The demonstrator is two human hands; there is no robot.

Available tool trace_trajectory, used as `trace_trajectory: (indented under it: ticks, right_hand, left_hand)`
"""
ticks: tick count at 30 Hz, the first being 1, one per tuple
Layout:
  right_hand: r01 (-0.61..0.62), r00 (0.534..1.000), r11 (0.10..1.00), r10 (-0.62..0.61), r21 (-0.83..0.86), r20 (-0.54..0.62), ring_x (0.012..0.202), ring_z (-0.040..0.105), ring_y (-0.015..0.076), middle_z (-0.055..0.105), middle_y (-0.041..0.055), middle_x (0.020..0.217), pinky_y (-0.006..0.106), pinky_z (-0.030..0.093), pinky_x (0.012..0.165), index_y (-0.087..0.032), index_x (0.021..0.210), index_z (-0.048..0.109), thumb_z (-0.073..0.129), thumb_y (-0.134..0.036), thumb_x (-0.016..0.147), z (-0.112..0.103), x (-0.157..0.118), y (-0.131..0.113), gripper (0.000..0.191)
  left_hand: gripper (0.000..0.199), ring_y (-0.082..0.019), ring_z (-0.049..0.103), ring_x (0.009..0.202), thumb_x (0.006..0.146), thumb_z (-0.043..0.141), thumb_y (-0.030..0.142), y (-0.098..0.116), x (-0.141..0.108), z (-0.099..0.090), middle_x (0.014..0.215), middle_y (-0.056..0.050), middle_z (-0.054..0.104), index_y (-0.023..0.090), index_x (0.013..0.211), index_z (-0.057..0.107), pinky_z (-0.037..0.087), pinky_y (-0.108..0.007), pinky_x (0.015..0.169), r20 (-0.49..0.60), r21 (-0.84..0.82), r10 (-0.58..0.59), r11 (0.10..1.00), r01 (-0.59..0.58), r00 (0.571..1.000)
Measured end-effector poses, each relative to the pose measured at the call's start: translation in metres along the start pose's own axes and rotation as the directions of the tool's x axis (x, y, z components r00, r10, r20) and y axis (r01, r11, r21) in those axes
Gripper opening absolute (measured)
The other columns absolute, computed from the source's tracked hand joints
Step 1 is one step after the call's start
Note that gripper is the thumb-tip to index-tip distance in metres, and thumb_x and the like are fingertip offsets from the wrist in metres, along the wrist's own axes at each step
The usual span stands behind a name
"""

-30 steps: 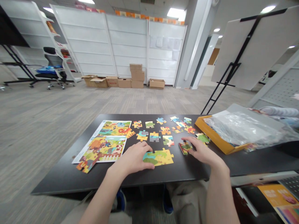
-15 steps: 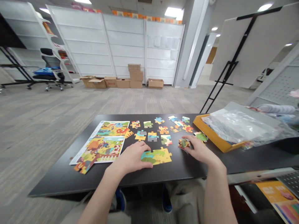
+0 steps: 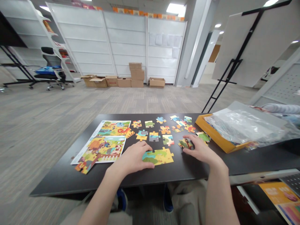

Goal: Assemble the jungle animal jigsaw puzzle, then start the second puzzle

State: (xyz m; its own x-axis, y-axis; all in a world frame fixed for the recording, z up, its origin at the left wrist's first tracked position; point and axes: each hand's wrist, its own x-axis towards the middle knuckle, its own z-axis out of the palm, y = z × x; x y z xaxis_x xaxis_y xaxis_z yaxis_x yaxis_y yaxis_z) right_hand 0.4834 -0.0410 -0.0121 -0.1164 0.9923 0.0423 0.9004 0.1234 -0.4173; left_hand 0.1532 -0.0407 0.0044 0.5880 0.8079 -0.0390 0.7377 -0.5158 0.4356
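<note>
A small puzzle piece (image 3: 184,143) sits pinched at the fingertips of the right hand (image 3: 201,149), right of lower centre, on that hand's left; the joined strip (image 3: 162,157) lies at lower centre, its left end against the left hand (image 3: 133,158), gripped or merely steadied, I cannot tell; loose pieces (image 3: 167,140) lie just above; the yellow box (image 3: 217,137) is at right.

Joined yellow-green puzzle section (image 3: 163,157) lies flat, left of a multicoloured piece (image 3: 184,143)

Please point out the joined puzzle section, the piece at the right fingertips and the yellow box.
Joined puzzle section (image 3: 160,157): head view, on its uncovered middle.
Piece (image 3: 184,143): head view, on its printed face.
Yellow box (image 3: 211,132): head view, on its left wall.
</note>
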Motion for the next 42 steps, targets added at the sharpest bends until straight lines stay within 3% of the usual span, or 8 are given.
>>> trace_trajectory:
  ticks: [2, 8, 13, 27, 32, 36, 38, 42]
  right_hand:
    - [-0.05, 0.998, 0.999, 0.05, -0.013, -0.026, 0.118, 0.059, 0.0338, 0.066, 0.0134, 0.125, 0.047, 0.042, 0.105, -0.021, 0.121, 0.066, 0.074, -0.036, 0.075, 0.0, 0.001, 0.0, 0.05]
    - [-0.007, 0.996, 0.998, 0.0, 0.07, 0.089, 0.086, 0.064, 0.0219, 0.071, 0.0046, 0.096, 0.033, 0.049, 0.083, -0.023, 0.113, 0.07, 0.062, -0.013, 0.067, -0.004, -0.004, -0.003, 0.047]
    - [-0.034, 0.986, 0.989, 0.009, 0.146, 0.167, 0.071, 0.06, 0.0191, 0.065, -0.0005, 0.078, 0.029, 0.048, 0.067, -0.024, 0.117, 0.069, 0.061, -0.018, 0.069, -0.013, -0.012, -0.005, 0.049]
    - [-0.01, 0.982, 0.973, -0.034, 0.232, 0.186, 0.087, 0.068, 0.0214, 0.075, 0.0025, 0.107, 0.031, 0.054, 0.08, -0.025, 0.116, 0.071, 0.068, -0.021, 0.068, -0.011, -0.012, -0.012, 0.048]
    - [-0.01, 0.996, 0.955, 0.036, 0.296, -0.084, 0.105, 0.069, 0.0267, 0.075, 0.0077, 0.116, 0.037, 0.054, 0.09, -0.023, 0.111, 0.073, 0.064, -0.039, 0.081, -0.017, -0.015, 0.009, 0.035]
    - [-0.285, 0.834, 0.935, 0.351, 0.212, -0.426, 0.09, 0.072, 0.0277, 0.077, 0.0132, 0.102, 0.041, 0.055, 0.085, -0.017, 0.105, 0.073, 0.053, -0.034, 0.086, -0.017, -0.012, 0.049, 0.033]
    - [-0.384, 0.784, 0.911, 0.409, 0.151, -0.467, 0.093, 0.072, 0.0297, 0.077, 0.0152, 0.105, 0.042, 0.054, 0.088, -0.015, 0.109, 0.073, 0.056, -0.035, 0.085, -0.014, -0.009, 0.065, 0.036]
    - [-0.433, 0.811, 0.9, 0.413, 0.049, -0.415, 0.103, 0.07, 0.0335, 0.075, 0.0184, 0.113, 0.044, 0.053, 0.092, -0.014, 0.115, 0.073, 0.061, -0.042, 0.084, -0.005, -0.004, 0.081, 0.044]
  left_hand:
    - [0.05, -0.029, 0.062, 0.114, 0.078, 0.08, 0.053, 0.0, 0.0, 0.0, 0.119, -0.007, 0.065, 0.023, 0.116, 0.067, 0.049, -0.039, 0.097, -0.004, 0.002, 0.003, 1.0, -0.003, 1.0]
    - [0.051, -0.028, 0.062, 0.113, 0.077, 0.079, 0.055, -0.002, 0.0, 0.001, 0.118, -0.007, 0.065, 0.024, 0.116, 0.068, 0.05, -0.038, 0.096, -0.011, -0.002, 0.016, 1.0, -0.016, 1.0]
    - [0.051, -0.028, 0.062, 0.113, 0.077, 0.081, 0.053, -0.001, -0.002, 0.0, 0.117, -0.006, 0.065, 0.024, 0.117, 0.069, 0.05, -0.038, 0.097, -0.007, -0.011, 0.008, 1.0, -0.008, 1.0]
    - [0.05, -0.028, 0.061, 0.115, 0.075, 0.084, 0.05, -0.002, -0.002, 0.0, 0.118, -0.005, 0.064, 0.025, 0.115, 0.068, 0.049, -0.038, 0.097, -0.003, -0.038, 0.029, 0.999, -0.029, 1.0]
    - [0.05, -0.027, 0.06, 0.112, 0.073, 0.085, 0.05, -0.004, -0.002, 0.001, 0.117, -0.004, 0.063, 0.024, 0.112, 0.067, 0.048, -0.038, 0.097, 0.005, -0.056, 0.037, 0.998, -0.037, 0.999]
    - [0.049, -0.027, 0.061, 0.111, 0.072, 0.085, 0.049, -0.004, -0.002, 0.001, 0.116, -0.003, 0.063, 0.025, 0.11, 0.067, 0.049, -0.037, 0.094, 0.002, -0.065, 0.032, 0.997, -0.032, 0.999]
    - [0.048, -0.027, 0.061, 0.11, 0.072, 0.086, 0.049, -0.004, -0.002, 0.0, 0.115, -0.003, 0.064, 0.025, 0.109, 0.067, 0.049, -0.037, 0.094, 0.004, -0.068, 0.031, 0.997, -0.031, 1.0]
    - [0.048, -0.026, 0.061, 0.11, 0.071, 0.086, 0.048, -0.004, -0.003, 0.001, 0.115, -0.003, 0.064, 0.025, 0.108, 0.067, 0.048, -0.037, 0.093, 0.005, -0.07, 0.031, 0.997, -0.031, 1.0]
